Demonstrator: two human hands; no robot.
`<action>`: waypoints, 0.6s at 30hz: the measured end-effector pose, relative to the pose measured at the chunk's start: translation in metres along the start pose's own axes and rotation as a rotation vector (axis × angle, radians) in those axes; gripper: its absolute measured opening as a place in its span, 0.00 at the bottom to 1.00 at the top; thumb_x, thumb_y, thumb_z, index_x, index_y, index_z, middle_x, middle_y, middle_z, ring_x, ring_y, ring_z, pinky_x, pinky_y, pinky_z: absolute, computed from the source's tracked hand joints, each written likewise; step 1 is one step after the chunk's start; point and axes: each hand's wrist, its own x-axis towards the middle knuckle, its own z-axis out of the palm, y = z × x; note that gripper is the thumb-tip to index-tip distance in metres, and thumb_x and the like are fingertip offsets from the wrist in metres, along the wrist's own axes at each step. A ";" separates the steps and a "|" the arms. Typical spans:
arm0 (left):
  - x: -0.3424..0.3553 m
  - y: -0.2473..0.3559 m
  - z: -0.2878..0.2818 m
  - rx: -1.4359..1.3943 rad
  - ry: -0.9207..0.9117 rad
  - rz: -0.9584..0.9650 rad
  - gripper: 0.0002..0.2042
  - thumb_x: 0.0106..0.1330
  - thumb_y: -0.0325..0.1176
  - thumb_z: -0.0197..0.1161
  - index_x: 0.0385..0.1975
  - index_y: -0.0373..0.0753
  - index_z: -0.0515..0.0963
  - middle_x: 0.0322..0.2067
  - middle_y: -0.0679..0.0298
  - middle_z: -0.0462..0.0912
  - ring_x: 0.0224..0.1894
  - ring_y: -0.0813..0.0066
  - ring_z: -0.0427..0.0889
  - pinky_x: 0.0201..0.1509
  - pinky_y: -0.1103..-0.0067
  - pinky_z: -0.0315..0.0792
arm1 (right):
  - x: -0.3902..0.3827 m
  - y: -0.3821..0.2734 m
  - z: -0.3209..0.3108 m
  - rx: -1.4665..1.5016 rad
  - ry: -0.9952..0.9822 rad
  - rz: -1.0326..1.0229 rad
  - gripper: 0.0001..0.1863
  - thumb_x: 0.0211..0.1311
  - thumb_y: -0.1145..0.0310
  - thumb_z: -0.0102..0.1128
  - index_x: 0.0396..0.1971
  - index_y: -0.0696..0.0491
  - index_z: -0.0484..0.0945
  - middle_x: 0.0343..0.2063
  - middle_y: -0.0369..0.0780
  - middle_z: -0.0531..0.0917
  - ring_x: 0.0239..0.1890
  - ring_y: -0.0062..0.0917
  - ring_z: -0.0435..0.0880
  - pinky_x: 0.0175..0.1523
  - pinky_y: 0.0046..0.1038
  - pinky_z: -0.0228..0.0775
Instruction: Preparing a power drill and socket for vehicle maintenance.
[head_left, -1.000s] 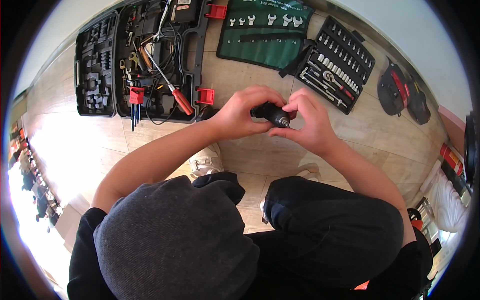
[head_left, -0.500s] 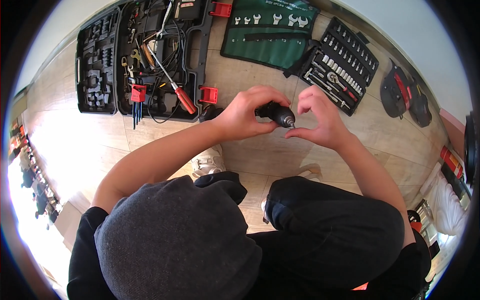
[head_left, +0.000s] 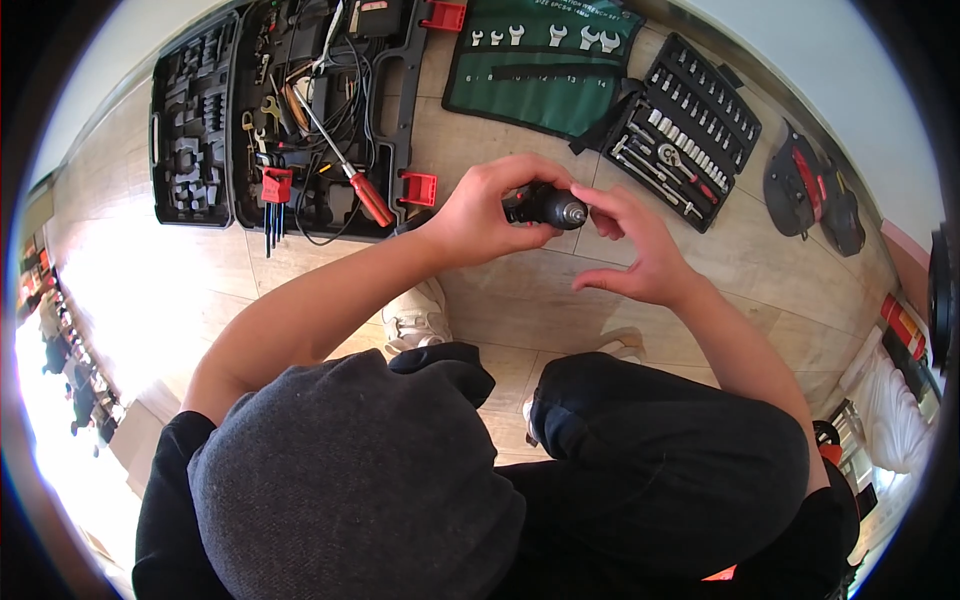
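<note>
A: Because the left hand (head_left: 480, 215) is wrapped tightly around it, how much of the tool shows?

B: Only the front end. It is a black power tool (head_left: 545, 207) with a round metal tip, held above the wooden floor (head_left: 560, 300), just below the green wrench roll (head_left: 535, 60). Its body and handle are hidden inside the closed fingers, so its exact kind is hard to make out.

A: And the right hand (head_left: 635, 250)?

B: Its fingers are spread apart, gripping nothing. One fingertip lies at the metal tip; whether it touches cannot be told.

A: What has changed in the last second?

B: A second ago both hands were closed together over the tool. Since then the right hand has loosened and drawn back toward the person's right, while the left keeps its clamp.

A: What else is cut off?

B: The open black tool case (head_left: 280, 110) and the wrench roll both run out of the top edge. The person's knees and dark hood block the lower floor.

A: Counts?

B: Two hands, one held tool, one tool case with a red-handled screwdriver (head_left: 345, 165), one wrench roll, one socket set (head_left: 685, 125), and one white shoe (head_left: 415, 320) clearly visible.
</note>
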 end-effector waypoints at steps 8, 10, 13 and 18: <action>0.001 0.002 -0.001 -0.099 -0.008 -0.069 0.23 0.55 0.20 0.73 0.53 0.37 0.79 0.55 0.60 0.83 0.60 0.67 0.82 0.72 0.67 0.72 | 0.001 0.008 0.006 0.019 0.062 -0.016 0.39 0.49 0.62 0.86 0.60 0.50 0.73 0.35 0.35 0.73 0.34 0.22 0.70 0.41 0.25 0.67; 0.002 -0.001 -0.003 -0.129 -0.002 -0.089 0.23 0.56 0.20 0.73 0.53 0.37 0.79 0.56 0.61 0.82 0.61 0.67 0.81 0.73 0.66 0.71 | 0.004 0.004 0.007 0.028 0.048 0.014 0.36 0.50 0.63 0.85 0.57 0.50 0.74 0.35 0.34 0.73 0.34 0.21 0.70 0.40 0.24 0.67; 0.004 0.001 -0.002 -0.180 -0.010 -0.117 0.23 0.57 0.19 0.72 0.55 0.37 0.78 0.57 0.61 0.80 0.63 0.68 0.79 0.75 0.65 0.69 | 0.002 0.013 0.007 0.090 0.112 0.084 0.34 0.51 0.64 0.84 0.57 0.50 0.74 0.35 0.34 0.74 0.34 0.21 0.70 0.40 0.24 0.67; 0.004 -0.002 -0.002 -0.237 -0.018 -0.148 0.23 0.58 0.18 0.72 0.55 0.35 0.77 0.58 0.61 0.79 0.64 0.68 0.78 0.76 0.65 0.69 | 0.010 0.015 0.010 0.088 0.180 0.080 0.38 0.53 0.66 0.82 0.64 0.49 0.73 0.34 0.34 0.74 0.34 0.20 0.70 0.41 0.25 0.68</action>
